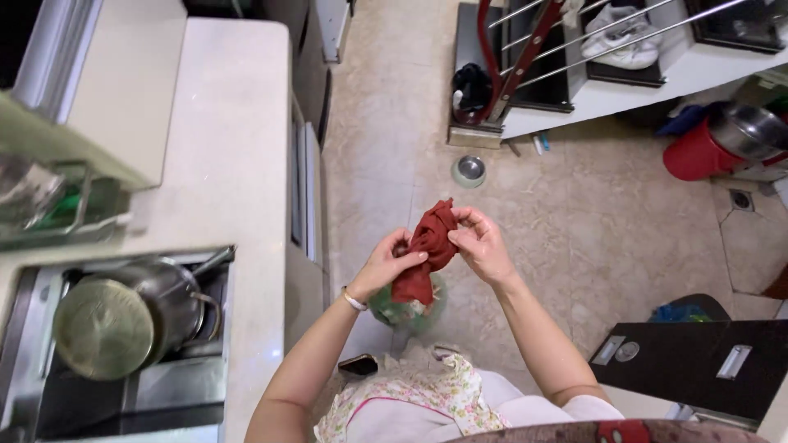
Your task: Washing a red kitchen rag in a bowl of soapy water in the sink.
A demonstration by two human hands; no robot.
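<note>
Matt red cloth (427, 246), shiny steel pot (123, 316), glossy marbled floor tiles (591, 221)

A beige marbled tile floor (574, 213) filled the middle of the frame. Along the left ran a pale counter (222, 148) with a steel sink (148, 394) at lower left — a large steel pot (123, 316) lay in it. At upper right stood a white shoe rack (640, 74); a small metal bowl (469, 170) sat on the floor below — a dark cabinet (698, 361) occupied the lower right.

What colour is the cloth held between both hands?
The cloth is a plain rust red, with no visible pattern, bunched between both hands. The head view shows it.
</note>
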